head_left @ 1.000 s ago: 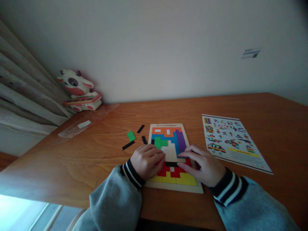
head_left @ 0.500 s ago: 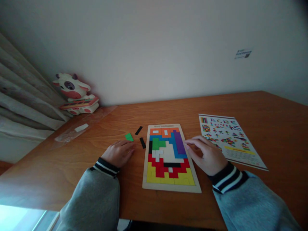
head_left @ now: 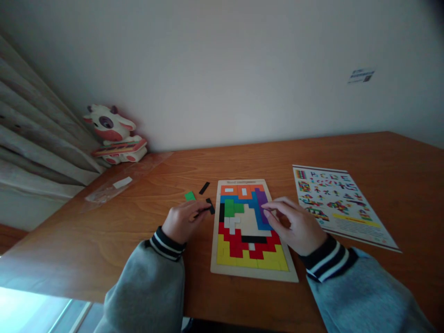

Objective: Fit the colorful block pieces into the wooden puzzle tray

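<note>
A wooden puzzle board (head_left: 255, 275) lies flat on the desk, filled with coloured block pieces around a bare patch in its middle. My left hand (head_left: 183, 221) is left of the board, thumb and fingers pinched at a black puzzle piece (head_left: 210, 206). Whether that piece is off the desk I cannot tell. Beyond this hand lie a green piece (head_left: 190, 196) and another black piece (head_left: 204, 188). My right hand (head_left: 298, 226) hovers over the board's right edge. Its thumb and forefinger close together above the purple piece (head_left: 261, 200); what is between them is hidden.
A printed pattern sheet (head_left: 347, 203) lies right of the board. At the back left sit a toy cow with a keyboard (head_left: 118, 136) and a clear plastic wrapper (head_left: 104, 196). A curtain (head_left: 41, 138) hangs at the left, and a wall (head_left: 243, 78) rises behind the desk.
My left hand has come up from the desk and moved right, its fingers closing at the nearer black piece. My right fingertips have shifted slightly left over the purple piece. The view has turned slightly.
</note>
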`<state>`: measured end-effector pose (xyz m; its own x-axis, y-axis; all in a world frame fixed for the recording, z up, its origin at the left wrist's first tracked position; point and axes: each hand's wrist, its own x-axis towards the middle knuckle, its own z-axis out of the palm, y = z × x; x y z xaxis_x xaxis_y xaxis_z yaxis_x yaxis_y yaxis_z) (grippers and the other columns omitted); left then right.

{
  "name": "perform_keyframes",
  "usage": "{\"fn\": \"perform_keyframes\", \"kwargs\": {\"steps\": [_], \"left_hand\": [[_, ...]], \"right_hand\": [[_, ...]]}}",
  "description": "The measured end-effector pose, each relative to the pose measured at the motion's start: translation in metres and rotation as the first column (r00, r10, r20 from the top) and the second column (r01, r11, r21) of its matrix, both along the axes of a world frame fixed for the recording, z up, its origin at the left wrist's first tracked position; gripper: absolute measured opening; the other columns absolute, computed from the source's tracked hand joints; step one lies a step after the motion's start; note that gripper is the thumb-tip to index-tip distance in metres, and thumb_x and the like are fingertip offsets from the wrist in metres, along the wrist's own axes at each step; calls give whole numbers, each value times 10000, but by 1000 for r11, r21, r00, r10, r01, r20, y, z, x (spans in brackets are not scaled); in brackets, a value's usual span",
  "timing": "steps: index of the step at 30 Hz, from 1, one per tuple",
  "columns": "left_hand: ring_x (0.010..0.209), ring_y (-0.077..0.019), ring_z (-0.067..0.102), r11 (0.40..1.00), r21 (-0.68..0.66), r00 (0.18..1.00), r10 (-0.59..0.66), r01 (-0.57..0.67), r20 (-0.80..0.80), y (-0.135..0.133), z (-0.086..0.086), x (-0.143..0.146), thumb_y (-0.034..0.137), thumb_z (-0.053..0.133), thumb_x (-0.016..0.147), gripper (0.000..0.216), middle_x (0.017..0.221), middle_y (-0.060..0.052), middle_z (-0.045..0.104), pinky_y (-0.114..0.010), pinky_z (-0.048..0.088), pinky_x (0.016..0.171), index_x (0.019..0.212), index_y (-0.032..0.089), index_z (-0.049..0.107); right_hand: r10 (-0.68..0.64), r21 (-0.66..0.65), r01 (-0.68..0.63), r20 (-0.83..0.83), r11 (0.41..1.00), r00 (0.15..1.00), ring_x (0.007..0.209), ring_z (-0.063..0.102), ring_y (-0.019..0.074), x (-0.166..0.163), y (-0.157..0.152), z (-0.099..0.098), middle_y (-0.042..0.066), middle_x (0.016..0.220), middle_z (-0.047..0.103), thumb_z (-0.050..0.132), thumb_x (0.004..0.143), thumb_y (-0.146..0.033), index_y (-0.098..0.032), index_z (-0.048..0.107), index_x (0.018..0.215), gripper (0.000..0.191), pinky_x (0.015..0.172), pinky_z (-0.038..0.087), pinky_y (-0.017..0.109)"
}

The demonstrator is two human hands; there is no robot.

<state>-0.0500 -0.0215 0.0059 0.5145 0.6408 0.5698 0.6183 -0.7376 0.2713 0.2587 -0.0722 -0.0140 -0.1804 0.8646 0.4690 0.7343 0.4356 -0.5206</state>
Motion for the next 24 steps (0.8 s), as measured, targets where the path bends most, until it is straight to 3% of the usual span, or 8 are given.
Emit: {"fn": "perform_keyframes", "kwargs": {"steps": [3, 6, 12, 17, 24], "left_hand": [[708, -132, 691, 991, 54, 991, -122, 119, 54, -15, 4, 31, 238, 642, 883, 96, 798, -28, 737, -222, 564, 667, 928, 192, 712], [684, -136, 679, 973, 111, 979, -205, 203, 9, -26, 4, 54, 244, 639, 894, 80, 779, -13, 734, -237, 549, 641, 892, 188, 697], [782, -134, 679, 923, 159, 934, -356, 351, 1, -33, 2, 68, 182, 609, 908, 139, 917, -42, 741, -255, 565, 727, 1035, 174, 666], [902, -167, 688, 964, 120, 969, -244, 238, 41, -31, -6, 69, 252, 640, 892, 193, 999, -58, 734, -303, 581, 818, 1075, 191, 655], [805, -170, 690, 984, -14, 983, -176, 176, -46, -26, -20, 66, 345, 602, 914, 226, 921, -71, 730, -295, 589, 738, 1047, 174, 664]], "right_hand": [[112, -95, -126, -140, 987, 984, 788, 665, 165, -15, -6, 6, 59, 917, 692, 531, 912, -285, -204, 659, 1018, 185, 729, 545, 317], [185, -231, -262, -309, 937, 933, 758, 684, 145, -27, -14, 14, 29, 890, 730, 568, 898, -333, -224, 654, 1089, 236, 694, 556, 276], [109, -363, -290, -444, 886, 889, 810, 702, 179, -30, -17, 17, 26, 864, 760, 568, 890, -404, -225, 709, 899, 228, 734, 563, 310], [75, -433, -272, -419, 859, 905, 719, 690, 166, -18, -10, 8, 35, 826, 752, 602, 854, -390, -203, 708, 899, 220, 672, 561, 296], [50, -444, -198, -324, 874, 945, 695, 686, 153, 1, -6, 2, 28, 823, 742, 601, 836, -345, -205, 665, 1025, 244, 651, 555, 291]]}}
